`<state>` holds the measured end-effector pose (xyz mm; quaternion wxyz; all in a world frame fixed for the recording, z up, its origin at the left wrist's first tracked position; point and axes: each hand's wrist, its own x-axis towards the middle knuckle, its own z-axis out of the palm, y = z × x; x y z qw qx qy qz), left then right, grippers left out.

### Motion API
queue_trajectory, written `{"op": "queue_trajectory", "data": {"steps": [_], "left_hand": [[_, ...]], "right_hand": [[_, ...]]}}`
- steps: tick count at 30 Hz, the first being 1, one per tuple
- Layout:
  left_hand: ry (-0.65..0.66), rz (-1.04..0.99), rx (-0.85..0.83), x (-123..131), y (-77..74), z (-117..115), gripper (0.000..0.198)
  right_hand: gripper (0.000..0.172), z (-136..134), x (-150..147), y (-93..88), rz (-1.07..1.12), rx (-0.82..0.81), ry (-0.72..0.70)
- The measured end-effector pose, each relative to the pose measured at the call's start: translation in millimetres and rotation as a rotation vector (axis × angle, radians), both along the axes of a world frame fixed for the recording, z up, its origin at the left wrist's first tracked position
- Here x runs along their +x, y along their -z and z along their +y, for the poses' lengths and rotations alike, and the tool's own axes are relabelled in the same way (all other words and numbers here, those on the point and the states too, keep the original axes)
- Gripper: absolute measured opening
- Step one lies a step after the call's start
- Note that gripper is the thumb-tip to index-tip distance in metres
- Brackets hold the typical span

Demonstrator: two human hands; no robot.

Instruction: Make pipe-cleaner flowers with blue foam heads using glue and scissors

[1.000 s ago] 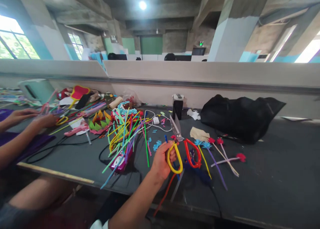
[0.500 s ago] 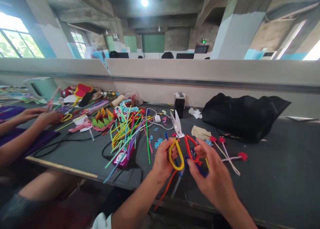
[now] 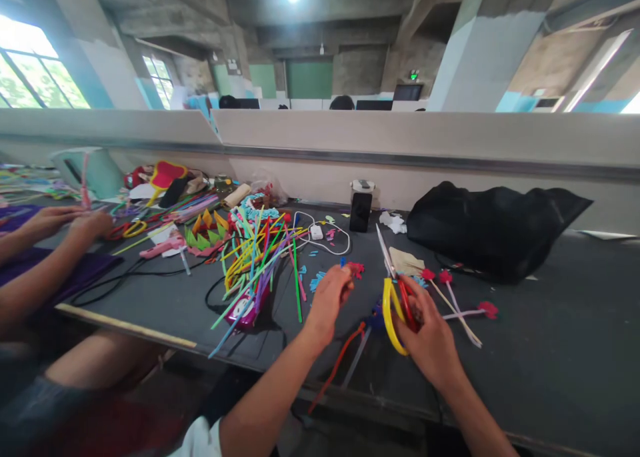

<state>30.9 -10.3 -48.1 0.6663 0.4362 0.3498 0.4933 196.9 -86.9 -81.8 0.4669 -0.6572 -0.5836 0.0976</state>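
Scissors [image 3: 387, 292] point forward, gripped by right hand [image 3: 428, 332]; left hand [image 3: 327, 304] curls, its hold unclear.

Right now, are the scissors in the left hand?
No, the right hand holds the scissors by their handles, while the left hand is apart from them.

Pipe cleaners [image 3: 256, 260] left of scissors [image 3: 388, 289], bag [image 3: 493, 234] right

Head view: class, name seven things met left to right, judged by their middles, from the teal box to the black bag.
Teal box → pink glue gun → wearer's left hand → phone → scissors → wearer's right hand → black bag.
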Motion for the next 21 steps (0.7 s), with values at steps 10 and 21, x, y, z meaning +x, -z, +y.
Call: {"op": "queue_trajectory", "data": {"steps": [10, 21], "left_hand": [[0.247, -0.155, -0.165, -28, 21.4, 40, 0.024], [0.251, -0.185, -0.138, -48, 21.0, 53, 0.022]], "right_hand": [[0.055, -14, 33, 28.4, -0.458, -0.002, 0.202], [0.052, -29, 62, 24.6, -0.663, -0.115, 0.342]]}}
